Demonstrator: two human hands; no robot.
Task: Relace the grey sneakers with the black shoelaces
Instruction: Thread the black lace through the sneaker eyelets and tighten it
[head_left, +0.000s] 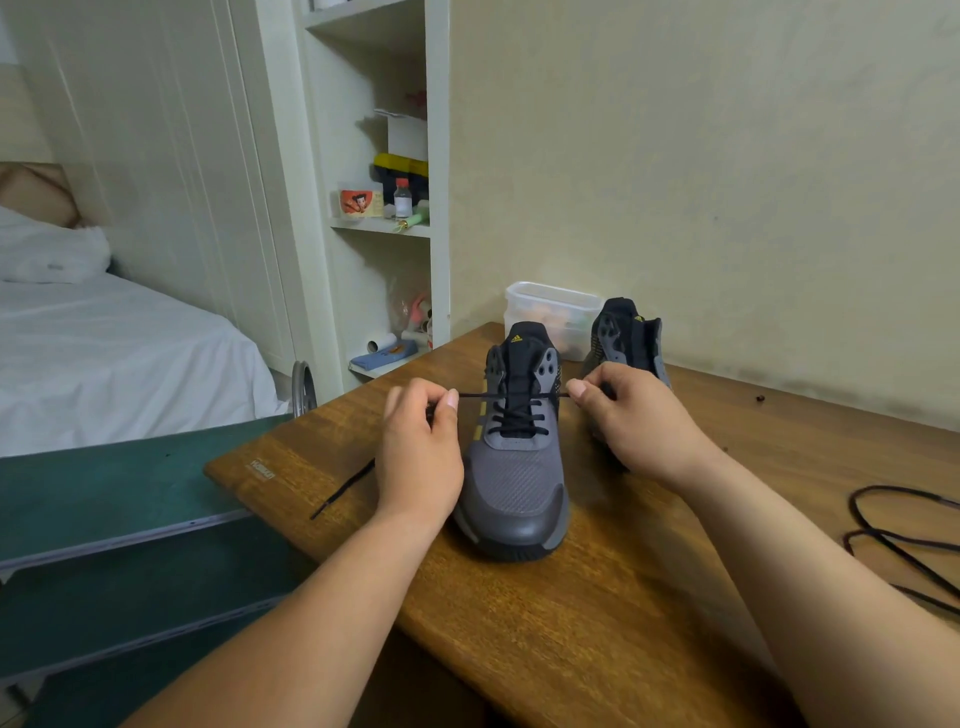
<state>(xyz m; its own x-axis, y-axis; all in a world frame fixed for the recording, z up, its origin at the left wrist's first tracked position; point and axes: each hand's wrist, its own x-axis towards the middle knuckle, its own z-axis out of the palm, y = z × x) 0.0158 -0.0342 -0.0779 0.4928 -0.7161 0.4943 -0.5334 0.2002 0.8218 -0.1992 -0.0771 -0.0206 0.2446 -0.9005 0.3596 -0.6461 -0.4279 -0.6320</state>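
A grey sneaker (514, 483) stands on the wooden table (597, 613), toe toward me, with a black shoelace (517, 418) crossed through its lower eyelets. My left hand (418, 452) pinches the lace's left end beside the shoe. On the other side, my right hand (631, 415) pinches the right end. The lace runs taut between them across the tongue. The left tail (340, 491) trails onto the table. A second grey sneaker (626, 335) stands behind, unlaced, partly hidden by my right hand. A loose black shoelace (906, 540) lies at the right edge.
A clear plastic box (550, 312) sits at the table's back by the wall. A green board (119, 499) adjoins the table on the left. A bed (104, 353) and white shelves (384, 223) with small items stand beyond.
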